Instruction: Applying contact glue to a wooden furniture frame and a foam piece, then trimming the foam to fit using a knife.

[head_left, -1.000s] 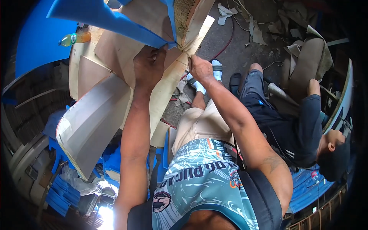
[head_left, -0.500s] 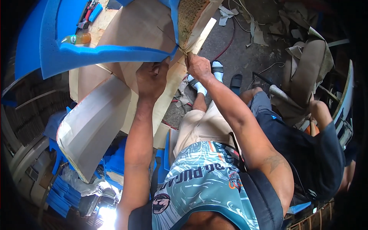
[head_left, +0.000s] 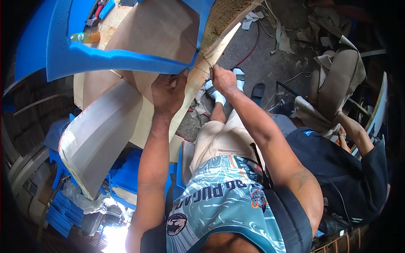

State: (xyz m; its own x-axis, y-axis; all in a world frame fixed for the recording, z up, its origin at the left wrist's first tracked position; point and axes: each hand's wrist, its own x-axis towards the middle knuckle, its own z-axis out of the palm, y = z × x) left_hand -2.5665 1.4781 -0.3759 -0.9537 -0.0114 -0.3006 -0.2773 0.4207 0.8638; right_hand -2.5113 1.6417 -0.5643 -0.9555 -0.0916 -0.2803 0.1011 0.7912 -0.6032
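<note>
A blue foam sheet (head_left: 97, 63) with a wavy cut edge lies over a curved brown plywood panel (head_left: 156, 25). My left hand (head_left: 168, 93) is closed at the foam's near corner, its thumb and fingers pinching the edge. My right hand (head_left: 223, 79) is closed just right of that corner, by the edge of a pale wooden board (head_left: 219, 46). A thin dark line runs from the foam corner toward its fingertips. Whatever the right fingers hold is too small to make out. Brown fibrous padding (head_left: 223, 21) shows beyond the corner.
A pale curved panel (head_left: 101, 130) juts out at the left. A bottle (head_left: 86, 37) with orange liquid stands at the far left. Fabric scraps (head_left: 282, 40) and a red hose (head_left: 253, 48) lie on the floor. At right, another person in a dark shirt (head_left: 337, 168) handles brown upholstery (head_left: 339, 80).
My right hand has moved slightly right and down, away from the foam corner. My left hand has dropped a little. The foam's far strip has shifted right. The other person's arm has moved.
</note>
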